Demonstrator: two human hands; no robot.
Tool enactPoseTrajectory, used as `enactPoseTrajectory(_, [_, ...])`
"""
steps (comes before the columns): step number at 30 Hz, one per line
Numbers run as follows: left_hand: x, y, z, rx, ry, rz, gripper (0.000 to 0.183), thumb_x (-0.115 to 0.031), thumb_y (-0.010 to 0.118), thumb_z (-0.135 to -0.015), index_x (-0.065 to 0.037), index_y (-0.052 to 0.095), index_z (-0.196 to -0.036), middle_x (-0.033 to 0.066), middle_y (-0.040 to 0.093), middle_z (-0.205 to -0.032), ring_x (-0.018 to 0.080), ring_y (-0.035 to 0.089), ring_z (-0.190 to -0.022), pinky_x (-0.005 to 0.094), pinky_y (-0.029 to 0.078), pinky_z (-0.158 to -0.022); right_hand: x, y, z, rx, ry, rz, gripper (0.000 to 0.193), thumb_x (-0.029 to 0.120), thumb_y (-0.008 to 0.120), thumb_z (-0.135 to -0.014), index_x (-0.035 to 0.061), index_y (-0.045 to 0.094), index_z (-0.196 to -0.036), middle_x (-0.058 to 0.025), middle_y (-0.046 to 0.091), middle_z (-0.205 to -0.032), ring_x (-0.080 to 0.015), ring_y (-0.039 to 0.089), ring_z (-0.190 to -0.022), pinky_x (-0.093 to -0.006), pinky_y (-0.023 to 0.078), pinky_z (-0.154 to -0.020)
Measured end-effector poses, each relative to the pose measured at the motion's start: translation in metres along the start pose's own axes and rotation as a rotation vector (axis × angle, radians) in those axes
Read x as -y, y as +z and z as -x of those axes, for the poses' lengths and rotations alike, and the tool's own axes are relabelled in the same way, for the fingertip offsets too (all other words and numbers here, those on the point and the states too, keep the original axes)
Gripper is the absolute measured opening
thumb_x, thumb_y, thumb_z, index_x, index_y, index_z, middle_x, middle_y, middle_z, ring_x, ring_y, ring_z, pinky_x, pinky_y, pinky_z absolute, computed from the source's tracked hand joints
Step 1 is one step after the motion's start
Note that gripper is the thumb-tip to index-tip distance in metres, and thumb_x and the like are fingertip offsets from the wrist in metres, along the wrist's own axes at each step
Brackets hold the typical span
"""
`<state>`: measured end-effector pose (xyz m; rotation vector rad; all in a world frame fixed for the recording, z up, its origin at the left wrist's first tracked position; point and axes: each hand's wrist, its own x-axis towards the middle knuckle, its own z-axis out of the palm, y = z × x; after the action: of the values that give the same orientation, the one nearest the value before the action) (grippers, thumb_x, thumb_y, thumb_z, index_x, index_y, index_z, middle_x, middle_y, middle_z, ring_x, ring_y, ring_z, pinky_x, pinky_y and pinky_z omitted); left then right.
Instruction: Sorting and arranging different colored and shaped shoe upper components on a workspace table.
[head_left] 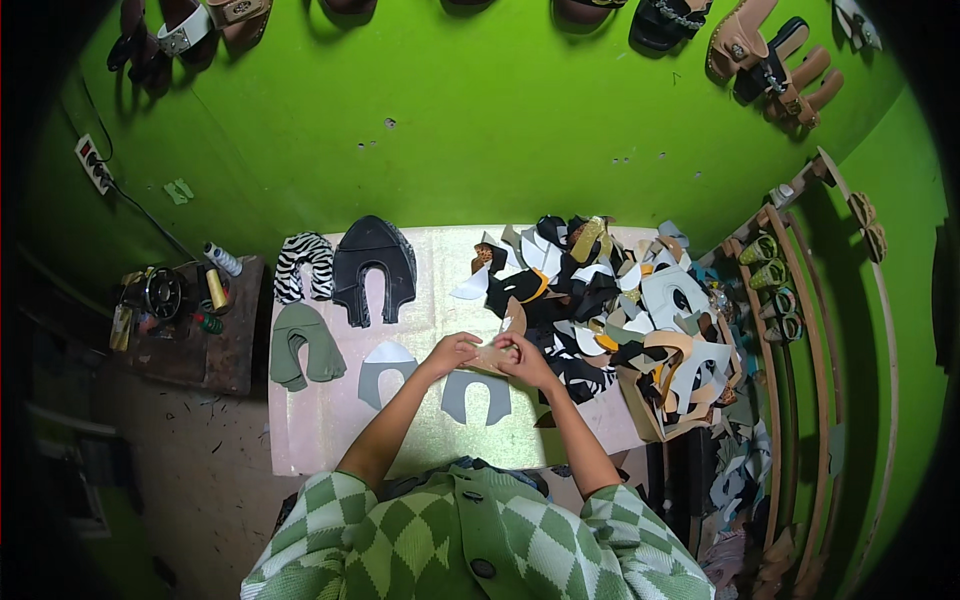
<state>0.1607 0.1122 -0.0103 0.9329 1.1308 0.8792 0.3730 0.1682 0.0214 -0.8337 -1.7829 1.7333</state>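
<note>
Over the middle of the table, my left hand (452, 354) and my right hand (524, 362) are close together. Their fingers pinch a tan cut piece (487, 360) from both sides; its full outline is partly hidden. Just below it lies a grey U-shaped cut piece (460, 392), flat on the table. Left of my left hand rests another grey U-shaped piece (370, 385) with a white upper part (390, 352). Farther left are stacks of U-shaped pieces: olive green (292, 330), zebra-striped (290, 270) and black (368, 240).
A heap of mixed scraps (590, 270) covers the table's (430, 250) right side, spilling around a box (640, 405). On the left stands a small dark table (215, 350) with thread spools (216, 288). Sandals (185, 35) hang on the green wall; a wooden rack (820, 400) stands right.
</note>
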Motion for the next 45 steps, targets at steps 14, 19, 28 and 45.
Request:
enactPoseTrajectory(14, [0.053, -0.015, 0.028, -0.257, -0.016, 0.033, 0.024, -0.002, 0.067, -0.079, 0.000, 0.057, -0.102, 0.0050, 0.060, -0.086, 0.0112, 0.060, -0.078, 0.0227, 0.053, -0.065, -0.050, 0.018, 0.014, -0.111, 0.330, 0.065, 0.016, 0.006, 0.060, -0.087, -0.0060, 0.057, -0.098, -0.0074, 0.062, -0.081, -0.0132, 0.065, -0.064, -0.0199, 0.047, -0.052])
enactPoseTrajectory(19, [0.066, -0.007, 0.027, -0.296, 0.035, -0.105, 0.024, 0.002, 0.067, -0.075, 0.000, 0.060, -0.098, 0.0074, 0.063, -0.085, 0.0130, 0.061, -0.077, 0.0254, 0.052, -0.066, -0.059, 0.015, 0.022, -0.202, 0.352, 0.270, 0.010, 0.006, 0.063, -0.084, -0.0039, 0.064, -0.087, -0.0067, 0.065, -0.070, -0.0104, 0.061, -0.060, -0.0219, 0.047, -0.054])
enactPoseTrajectory(28, [0.051, -0.002, 0.019, -0.502, 0.031, -0.424, 0.024, -0.001, 0.068, -0.073, 0.000, 0.061, -0.096, 0.0085, 0.066, -0.084, 0.0134, 0.063, -0.076, 0.0254, 0.051, -0.068, -0.048, 0.021, 0.018, -0.347, 0.263, 0.357, 0.010, 0.007, 0.064, -0.081, -0.0023, 0.065, -0.078, -0.0049, 0.064, -0.063, -0.0090, 0.057, -0.055, -0.0237, 0.046, -0.053])
enactPoseTrajectory(45, [0.011, -0.051, -0.071, -0.658, 0.364, -0.591, 0.045, -0.004, 0.068, -0.073, -0.003, 0.050, -0.115, 0.0165, 0.057, -0.111, 0.0317, 0.055, -0.105, 0.0377, 0.047, -0.088, -0.046, -0.009, -0.054, -0.712, 0.433, 0.630, 0.057, 0.020, 0.078, -0.067, 0.0003, 0.046, -0.110, -0.0110, 0.064, -0.085, -0.0202, 0.063, -0.076, -0.0302, 0.049, -0.066])
